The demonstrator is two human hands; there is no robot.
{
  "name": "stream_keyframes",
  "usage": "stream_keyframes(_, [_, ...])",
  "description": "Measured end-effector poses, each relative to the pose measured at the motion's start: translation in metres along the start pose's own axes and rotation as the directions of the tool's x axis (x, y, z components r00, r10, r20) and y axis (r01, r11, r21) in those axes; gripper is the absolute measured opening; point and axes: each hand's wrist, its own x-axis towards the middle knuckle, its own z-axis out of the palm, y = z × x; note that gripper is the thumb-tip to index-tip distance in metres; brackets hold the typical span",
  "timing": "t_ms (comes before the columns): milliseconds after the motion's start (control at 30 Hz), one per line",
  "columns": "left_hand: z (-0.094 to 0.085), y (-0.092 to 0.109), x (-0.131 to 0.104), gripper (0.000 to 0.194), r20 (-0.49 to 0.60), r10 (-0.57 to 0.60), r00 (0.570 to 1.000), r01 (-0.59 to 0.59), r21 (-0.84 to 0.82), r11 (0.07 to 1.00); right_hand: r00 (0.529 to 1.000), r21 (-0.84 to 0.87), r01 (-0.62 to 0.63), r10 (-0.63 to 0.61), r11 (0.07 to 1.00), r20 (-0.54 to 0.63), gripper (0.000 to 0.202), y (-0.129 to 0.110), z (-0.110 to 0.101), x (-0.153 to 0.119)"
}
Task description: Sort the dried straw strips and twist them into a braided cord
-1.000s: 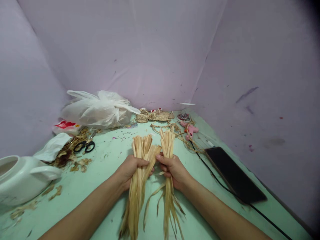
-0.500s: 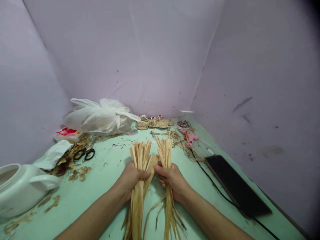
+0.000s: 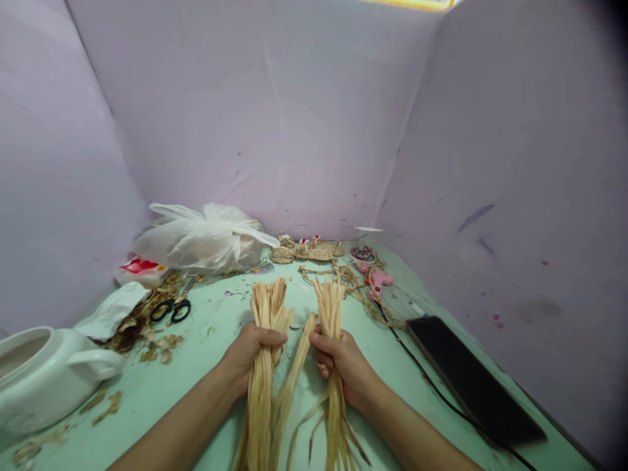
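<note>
My left hand (image 3: 254,353) is wrapped round a thick bundle of dried straw-coloured leaf strips (image 3: 263,386), held upright with the thumb across the front. A second, thinner bundle of strips (image 3: 333,392) stands in my right hand (image 3: 341,363), the fingers closed about it. Between the two bundles, a single pale strip (image 3: 296,356) slants up to my right thumb and fingertips, which pinch its top end. The lower ends of both bundles spread down past the bottom edge of the view.
To the left are a white ceramic pot (image 3: 53,379), black-handled scissors (image 3: 171,310), dry scraps (image 3: 161,347) and a white plastic bag (image 3: 206,239). Woven pieces (image 3: 314,250) lie at the back. On the right are a pink glue gun (image 3: 379,281), twine, a cable and a black tablet-like slab (image 3: 473,379).
My hands have moved apart. The strip pinched by my right fingers has come away from the left bundle's top. The view has tipped up slightly.
</note>
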Motion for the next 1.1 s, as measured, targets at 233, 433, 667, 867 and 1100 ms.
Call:
stream_keyframes(233, [0.006,-0.007,-0.005,0.038,0.217,0.065,0.974,-0.078,0.049,0.996,0.999,-0.102,0.025,-0.02,0.995,0.042,0.029,0.003,0.003,-0.002])
stream_keyframes(433, [0.006,-0.007,-0.002,0.041,0.066,0.102,0.993,-0.107,0.08,0.991,0.999,-0.107,0.016,-0.012,0.994,0.046,0.03,0.002,-0.001,-0.002])
stream_keyframes(667, [0.014,-0.011,-0.008,0.03,-0.013,0.137,0.991,-0.134,0.118,0.984,0.995,-0.245,0.074,-0.056,0.967,0.081,0.035,0.002,0.003,-0.006])
stream_keyframes(867, [0.008,-0.001,-0.005,0.014,-0.092,0.104,0.99,-0.085,0.197,0.977,0.996,-0.279,0.001,0.024,0.96,0.087,0.035,0.001,-0.002,-0.003])
stream_keyframes(1100, [-0.006,0.015,0.001,0.023,-0.144,0.108,0.984,-0.076,0.214,0.974,0.993,-0.209,0.043,-0.019,0.977,0.114,0.035,0.001,-0.005,0.0])
